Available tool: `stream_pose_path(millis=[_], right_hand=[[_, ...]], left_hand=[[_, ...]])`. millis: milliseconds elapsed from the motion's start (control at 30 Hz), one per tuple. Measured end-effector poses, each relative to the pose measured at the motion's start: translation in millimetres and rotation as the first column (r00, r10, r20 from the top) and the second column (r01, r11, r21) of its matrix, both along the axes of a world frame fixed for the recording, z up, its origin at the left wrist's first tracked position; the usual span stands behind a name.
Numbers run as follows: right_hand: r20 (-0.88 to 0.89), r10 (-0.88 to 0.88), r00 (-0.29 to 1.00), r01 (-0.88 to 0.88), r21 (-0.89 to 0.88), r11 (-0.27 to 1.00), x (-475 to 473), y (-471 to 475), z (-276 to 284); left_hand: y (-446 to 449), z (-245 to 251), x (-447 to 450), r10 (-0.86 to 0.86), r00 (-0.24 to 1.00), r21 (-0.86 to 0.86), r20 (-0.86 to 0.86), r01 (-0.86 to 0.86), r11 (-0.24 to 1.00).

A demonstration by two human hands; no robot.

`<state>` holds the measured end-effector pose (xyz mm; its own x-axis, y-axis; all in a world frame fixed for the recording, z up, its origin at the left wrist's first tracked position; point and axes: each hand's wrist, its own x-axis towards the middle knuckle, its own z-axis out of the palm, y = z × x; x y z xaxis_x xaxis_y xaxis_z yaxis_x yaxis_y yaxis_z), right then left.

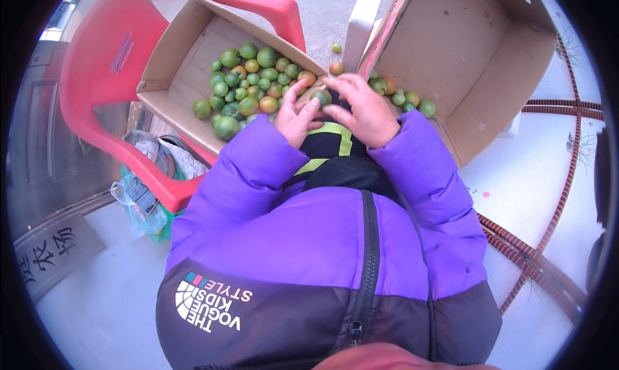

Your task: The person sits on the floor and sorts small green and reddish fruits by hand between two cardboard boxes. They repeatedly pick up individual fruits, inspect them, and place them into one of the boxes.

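Note:
A green tomato (320,98) is between my two hands, over my lap. My left hand (298,113) has its fingers around the tomato's near left side, and a fingertip lies on it. My right hand (361,108) is curved at the tomato's right, fingers apart; whether it touches the fruit is unclear. To the left, a cardboard box (186,68) holds many green and reddish tomatoes (248,105). At the right, a deeper cardboard box (464,46) is tilted, with several green and orange tomatoes (398,99) gathered in its near left corner.
A red plastic chair (89,75) bears the left box. Beyond my hands, a small orange tomato (336,69) and a tiny green one (336,47) show beside a white chair or stool part (360,29). Plastic bags (145,196) with a phone-like object are at the left.

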<state>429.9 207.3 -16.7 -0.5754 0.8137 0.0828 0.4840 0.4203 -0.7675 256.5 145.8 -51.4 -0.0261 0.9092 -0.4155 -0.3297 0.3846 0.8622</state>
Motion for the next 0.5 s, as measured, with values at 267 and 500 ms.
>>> stream_pose_path(millis=[267, 500], right_hand=[[-0.170, -0.081, 0.982, 0.061, -0.120, 0.991, 26.1, -18.1, -19.6], [-0.127, -0.498, 0.858, 0.510, 0.098, 0.854, 83.5, -1.7, -25.8]], left_hand=[[17.8, -39.2, -20.2, -0.146, 0.982, 0.154, -0.124, 0.164, 0.974], [82.9, -101.6, -58.7, 0.055, -0.006, 0.049, -0.998, 0.389, 0.920]])
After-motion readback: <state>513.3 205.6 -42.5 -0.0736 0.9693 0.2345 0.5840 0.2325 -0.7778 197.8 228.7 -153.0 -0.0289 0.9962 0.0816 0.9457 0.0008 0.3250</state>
